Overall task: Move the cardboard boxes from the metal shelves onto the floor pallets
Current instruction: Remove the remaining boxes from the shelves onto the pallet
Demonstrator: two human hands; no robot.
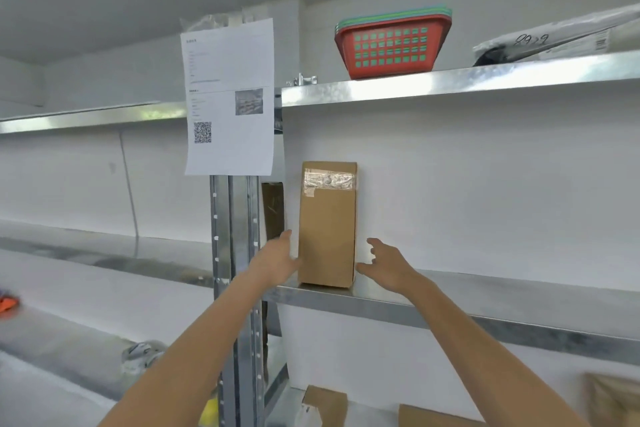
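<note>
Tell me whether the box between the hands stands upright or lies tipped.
Upright. The box stands on its small end, flat on the shelf, long edges vertical, tape band near the top.

cardboard box (pixel 327 229) | brown, taped | upright | on metal shelf (pixel 450 302)

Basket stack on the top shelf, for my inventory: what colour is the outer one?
Red basket, best in the head view.
</note>
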